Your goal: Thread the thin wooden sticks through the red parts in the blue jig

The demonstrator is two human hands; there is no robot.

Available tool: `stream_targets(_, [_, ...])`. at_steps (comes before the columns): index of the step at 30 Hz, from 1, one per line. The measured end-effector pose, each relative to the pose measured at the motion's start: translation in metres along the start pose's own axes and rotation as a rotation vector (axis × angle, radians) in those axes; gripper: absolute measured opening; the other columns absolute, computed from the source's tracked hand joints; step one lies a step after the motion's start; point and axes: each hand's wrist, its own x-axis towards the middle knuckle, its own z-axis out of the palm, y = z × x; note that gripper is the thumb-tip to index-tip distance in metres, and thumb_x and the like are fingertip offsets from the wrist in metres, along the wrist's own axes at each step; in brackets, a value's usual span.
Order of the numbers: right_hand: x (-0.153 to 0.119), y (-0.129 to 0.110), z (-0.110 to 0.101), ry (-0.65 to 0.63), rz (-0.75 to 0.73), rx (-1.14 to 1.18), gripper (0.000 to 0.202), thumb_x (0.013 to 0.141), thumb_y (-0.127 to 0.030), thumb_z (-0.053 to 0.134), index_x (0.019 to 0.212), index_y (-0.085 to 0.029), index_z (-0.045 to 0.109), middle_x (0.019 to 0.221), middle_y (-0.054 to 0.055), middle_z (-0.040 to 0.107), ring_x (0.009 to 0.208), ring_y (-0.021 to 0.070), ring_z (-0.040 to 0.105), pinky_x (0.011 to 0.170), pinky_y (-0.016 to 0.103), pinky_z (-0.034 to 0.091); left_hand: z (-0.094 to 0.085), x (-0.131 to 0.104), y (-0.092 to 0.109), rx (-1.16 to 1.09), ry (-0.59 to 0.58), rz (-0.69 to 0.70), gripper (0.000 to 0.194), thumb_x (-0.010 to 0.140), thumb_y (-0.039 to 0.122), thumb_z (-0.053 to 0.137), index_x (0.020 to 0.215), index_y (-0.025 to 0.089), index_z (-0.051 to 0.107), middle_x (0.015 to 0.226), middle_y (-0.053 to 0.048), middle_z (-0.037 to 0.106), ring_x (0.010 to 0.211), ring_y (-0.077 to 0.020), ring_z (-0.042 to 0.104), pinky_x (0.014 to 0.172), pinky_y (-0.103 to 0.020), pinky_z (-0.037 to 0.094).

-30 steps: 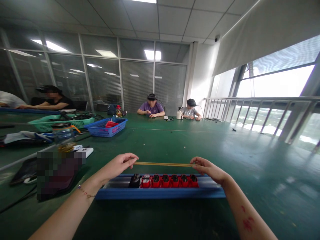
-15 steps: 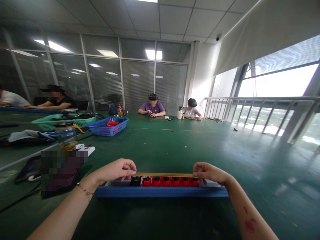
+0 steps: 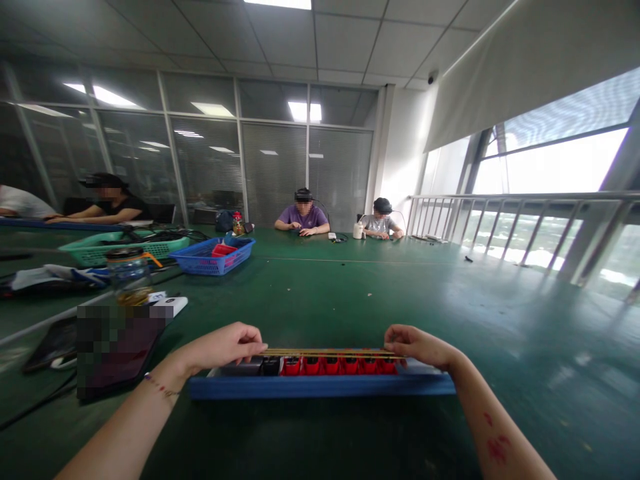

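Note:
Several thin brass-coloured strips (image 3: 325, 352) run side to side between my two hands. My left hand (image 3: 235, 347) pinches their left end between thumb and fingers, and my right hand (image 3: 417, 344) pinches the right end. Just below them is a long blue tray (image 3: 320, 388) with raised edges. A row of red plastic blocks (image 3: 331, 366) with black tops sits in it, with a black block (image 3: 271, 367) at the row's left end. Whether the strips touch the blocks, I cannot tell.
On the green table's left lie a dark tablet-like object (image 3: 125, 353), a white device (image 3: 175, 307) and a glass jar (image 3: 129, 277). Behind them stand a blue basket (image 3: 213, 265) and a green basket (image 3: 90, 253). Several people sit at the far side, one in purple (image 3: 303, 217).
The left end of the strips has shifted slightly left with my left hand, and the strips now look fanned apart. The view has tilted slightly; my right hand stays nearly in place.

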Motion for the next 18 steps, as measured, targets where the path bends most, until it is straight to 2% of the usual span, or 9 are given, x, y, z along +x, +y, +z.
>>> stream_targets(3, [0.001,0.000,-0.001,0.014,-0.020,-0.039,0.037,0.072,-0.048,0.054,0.087,-0.015,0.049,0.063,-0.002,0.054,0.056,0.0102,0.049,0.053,0.022,0.038,-0.001,0.000,0.001,0.062,0.029,0.024,0.040,0.069,0.056,0.046,0.071,0.018,0.059,0.061,0.002,0.054,0.057,-0.0118,0.050,0.052,-0.019,0.036])
stream_targets(6, [0.002,0.002,-0.003,0.058,-0.044,-0.070,0.036,0.071,-0.046,0.057,0.088,-0.015,0.051,0.062,-0.002,0.052,0.057,0.0098,0.048,0.051,0.020,0.036,-0.003,-0.001,0.004,0.119,0.078,0.080,0.034,0.070,0.052,0.048,0.071,0.020,0.061,0.067,0.002,0.057,0.063,-0.0129,0.052,0.056,-0.019,0.037])
stream_targets(11, [0.004,0.003,-0.004,0.132,-0.105,-0.033,0.032,0.072,-0.043,0.056,0.084,-0.014,0.051,0.066,-0.001,0.052,0.059,0.0093,0.047,0.053,0.020,0.037,-0.005,-0.002,0.012,0.204,0.237,0.170,0.030,0.071,0.047,0.050,0.069,0.020,0.062,0.076,0.001,0.059,0.072,-0.0139,0.054,0.066,-0.020,0.037])
stream_targets(14, [0.003,0.001,-0.004,0.140,-0.098,-0.057,0.033,0.075,-0.045,0.053,0.087,-0.014,0.052,0.070,0.000,0.053,0.064,0.0108,0.049,0.059,0.022,0.040,-0.003,-0.001,0.019,0.189,0.300,0.172,0.032,0.072,0.049,0.048,0.071,0.020,0.061,0.077,0.000,0.060,0.071,-0.0141,0.054,0.066,-0.021,0.038])
stream_targets(18, [0.001,-0.003,-0.004,0.155,-0.083,-0.123,0.037,0.076,-0.049,0.047,0.090,-0.015,0.054,0.080,0.003,0.055,0.073,0.0135,0.051,0.067,0.025,0.042,-0.002,0.001,0.023,0.080,0.361,0.135,0.037,0.073,0.052,0.044,0.074,0.019,0.060,0.065,0.001,0.059,0.065,-0.0140,0.053,0.061,-0.021,0.037])
